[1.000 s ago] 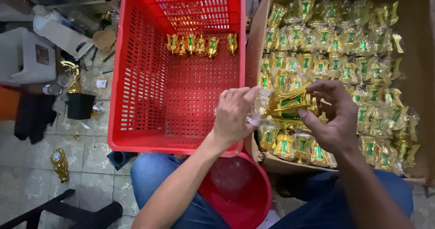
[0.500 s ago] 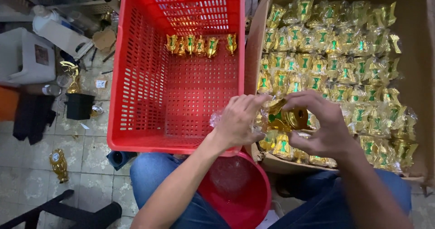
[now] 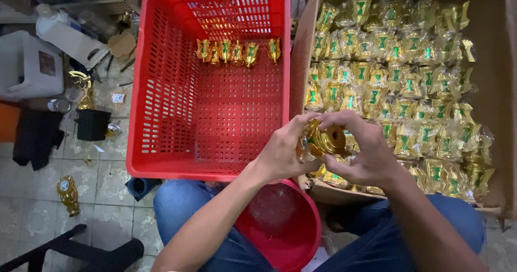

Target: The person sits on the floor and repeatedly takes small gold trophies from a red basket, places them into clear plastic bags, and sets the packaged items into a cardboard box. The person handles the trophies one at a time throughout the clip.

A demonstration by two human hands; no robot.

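Both my hands grip one gold ornament (image 3: 326, 140), still partly in its clear wrapper, over the near left corner of a cardboard box (image 3: 498, 62). My left hand (image 3: 285, 151) closes on it from the left and my right hand (image 3: 366, 148) from the right. The piece's round gold base faces up at me. The box is packed with several wrapped gold-and-green ornaments (image 3: 398, 72). A red plastic crate (image 3: 161, 94) stands left of the box, with a row of several unwrapped ornaments (image 3: 237, 51) along its far end.
A red bucket (image 3: 285, 229) sits between my knees below my hands. On the tiled floor at left lie a white container (image 3: 27, 64), a black cup (image 3: 92, 124), loose gold pieces (image 3: 69, 194) and clutter. A black chair leg (image 3: 70, 248) shows at bottom left.
The ornament has been turned in my hands so its round base now faces up, and the clear wrapper has been worked partly off it. Both hands stay over the box corner.
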